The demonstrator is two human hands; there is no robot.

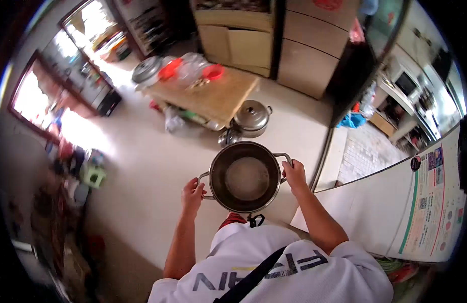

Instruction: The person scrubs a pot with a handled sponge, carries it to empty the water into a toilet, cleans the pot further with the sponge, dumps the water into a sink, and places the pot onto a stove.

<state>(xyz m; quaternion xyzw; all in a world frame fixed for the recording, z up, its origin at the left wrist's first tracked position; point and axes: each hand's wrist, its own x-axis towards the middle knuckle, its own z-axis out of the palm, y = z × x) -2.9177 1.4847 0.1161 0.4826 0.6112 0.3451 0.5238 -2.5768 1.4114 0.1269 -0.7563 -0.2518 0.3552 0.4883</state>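
Observation:
A two-handled metal pot [247,178] hangs in front of my body, lidless, with something pale and whitish at its bottom. I cannot make out whether that is liquid, grain or the bare base. My left hand [192,194] is wrapped round the loop handle on the left side. On the other side, the fingers of my right hand [294,174] close round the opposite loop handle. The pot is held up above the pale floor, its mouth facing up toward me.
Ahead stands a low wooden table [218,98] bearing a red bowl [213,72], plastic bags and a lidded pot [147,69]. Another lidded pot [252,117] sits on the floor beside it. A white fridge [390,202] is close on my right, near a doorway into a tiled room.

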